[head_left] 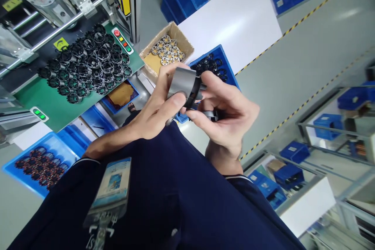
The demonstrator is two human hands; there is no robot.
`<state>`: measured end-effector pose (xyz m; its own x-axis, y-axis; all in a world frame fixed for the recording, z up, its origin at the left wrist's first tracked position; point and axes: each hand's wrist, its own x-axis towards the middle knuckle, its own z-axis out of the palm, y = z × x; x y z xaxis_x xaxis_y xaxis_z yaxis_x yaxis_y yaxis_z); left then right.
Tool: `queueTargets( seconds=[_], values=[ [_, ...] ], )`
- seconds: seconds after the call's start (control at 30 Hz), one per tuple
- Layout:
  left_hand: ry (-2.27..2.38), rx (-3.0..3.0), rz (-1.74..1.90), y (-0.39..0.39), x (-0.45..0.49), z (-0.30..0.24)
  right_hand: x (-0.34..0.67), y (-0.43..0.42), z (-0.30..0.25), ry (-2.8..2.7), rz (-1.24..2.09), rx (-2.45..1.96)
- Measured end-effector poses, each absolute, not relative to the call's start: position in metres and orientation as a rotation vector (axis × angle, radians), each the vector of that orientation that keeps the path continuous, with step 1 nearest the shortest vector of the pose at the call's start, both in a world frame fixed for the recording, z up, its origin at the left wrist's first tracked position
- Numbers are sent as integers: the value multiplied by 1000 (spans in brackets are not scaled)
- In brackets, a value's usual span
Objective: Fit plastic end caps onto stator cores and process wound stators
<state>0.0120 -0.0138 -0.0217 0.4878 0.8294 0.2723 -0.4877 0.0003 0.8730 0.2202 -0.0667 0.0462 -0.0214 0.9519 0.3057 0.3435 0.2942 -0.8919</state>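
My left hand (159, 105) is closed around a grey metal motor stator core (182, 79), with the thumb and fingers on its smooth outer wall. A black plastic end ring (193, 93) sits against the core's right end; whether it is fully seated I cannot tell. My right hand (230, 115) pinches this ring between thumb and fingertips. Under its curled fingers a second black ring (212, 115) is held near the palm, partly hidden. Both hands are in front of my torso, above the floor.
Many black-trimmed cores (90, 62) stand on a green bench (41, 95) beside a machine (55, 4). A cardboard box (183, 43) holds bare metal cores. Behind my right hand, a blue bin (224, 52) contains black parts. Another blue bin (17, 160) holds copper-wound cores.
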Motion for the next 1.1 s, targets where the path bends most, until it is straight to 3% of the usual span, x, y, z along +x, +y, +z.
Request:
queueTargets(
  seconds=[0.23, 0.73, 1.1],
  values=[
    [404, 1313, 1275, -9, 13, -21, 210, -56, 35, -1423, 796, -1123],
    [645, 1104, 1059, -22, -8, 8, 222, -53, 44, -1708, 474, -1323],
    [622, 808, 968, -41, -11, 17, 224, -61, 24, -1785, 436, -1335]
  ],
)
